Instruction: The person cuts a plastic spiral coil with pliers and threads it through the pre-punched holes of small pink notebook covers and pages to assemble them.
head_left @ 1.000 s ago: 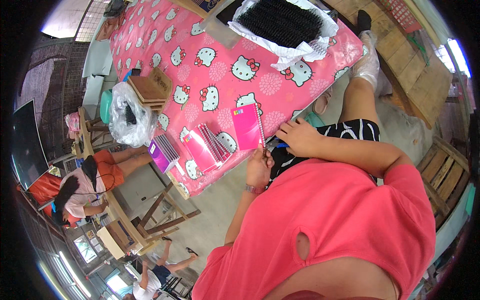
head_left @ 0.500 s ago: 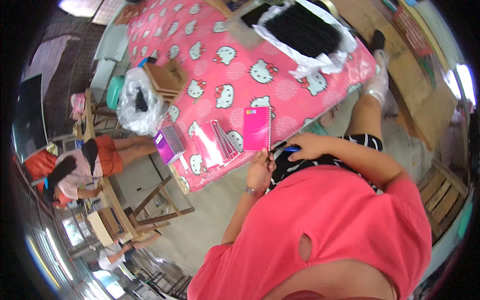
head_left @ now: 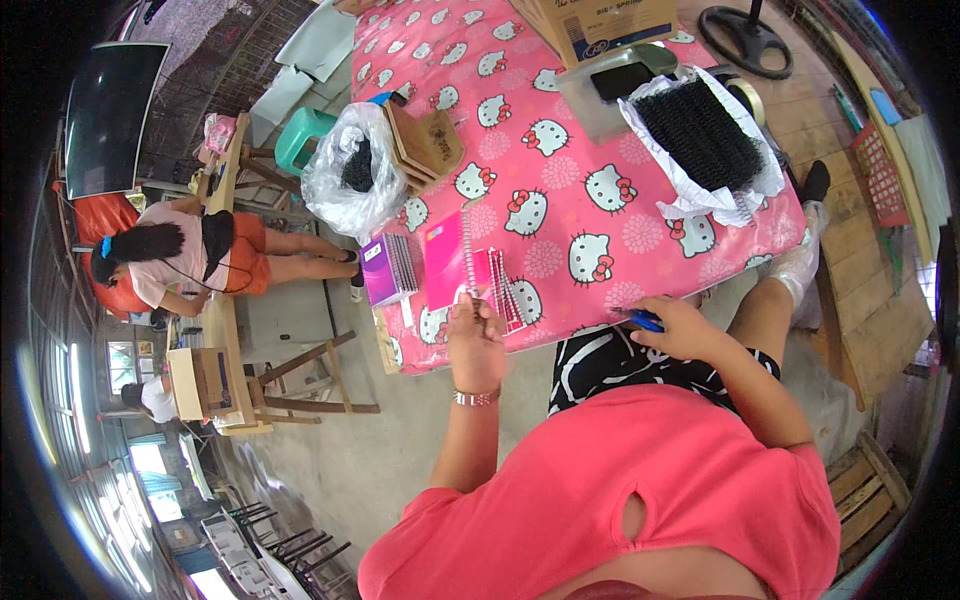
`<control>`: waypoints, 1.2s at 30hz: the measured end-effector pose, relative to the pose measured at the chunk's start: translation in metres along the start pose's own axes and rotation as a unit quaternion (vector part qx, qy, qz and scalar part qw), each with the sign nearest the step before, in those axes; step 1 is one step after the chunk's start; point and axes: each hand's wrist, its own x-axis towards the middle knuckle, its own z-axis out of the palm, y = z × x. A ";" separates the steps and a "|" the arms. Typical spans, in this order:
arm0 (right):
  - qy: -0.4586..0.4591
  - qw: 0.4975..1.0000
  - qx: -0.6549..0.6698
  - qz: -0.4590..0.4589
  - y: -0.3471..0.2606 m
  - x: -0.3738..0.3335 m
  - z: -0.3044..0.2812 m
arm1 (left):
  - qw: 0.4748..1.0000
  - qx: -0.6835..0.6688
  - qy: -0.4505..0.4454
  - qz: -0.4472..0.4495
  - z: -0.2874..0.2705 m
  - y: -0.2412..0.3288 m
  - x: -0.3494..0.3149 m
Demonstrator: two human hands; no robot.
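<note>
My left hand [head_left: 477, 345] pinches the lower end of a pink spiral notebook [head_left: 445, 255] beside its wire coil. The notebook is over a stack of similar pink spiral notebooks [head_left: 497, 285], hiding part of it. Left of these stand purple spiral notebooks [head_left: 388, 268] in a pile. My right hand [head_left: 680, 328] is closed around a blue-handled hand tool [head_left: 645, 320] with dark tips, apparently pliers, at the table's near edge. Its jaws are too small to make out clearly.
A pink cartoon-print cloth covers the table [head_left: 560, 175]. On it are a clear plastic bag [head_left: 345, 185], brown wooden pieces [head_left: 425, 145], a cardboard box [head_left: 610, 28] and black curly fibre [head_left: 700, 135] on white paper. Another person [head_left: 190, 240] stands at a bench on the left.
My left hand has carried the pink notebook left, over the stack. The right hand, with its blue-handled tool, is now farther right, apart from the notebook. The whole view has shifted.
</note>
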 end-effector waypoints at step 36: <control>0.180 0.969 -0.156 -0.072 -0.023 0.083 0.005 | 0.604 0.778 0.017 0.173 -0.097 0.168 0.198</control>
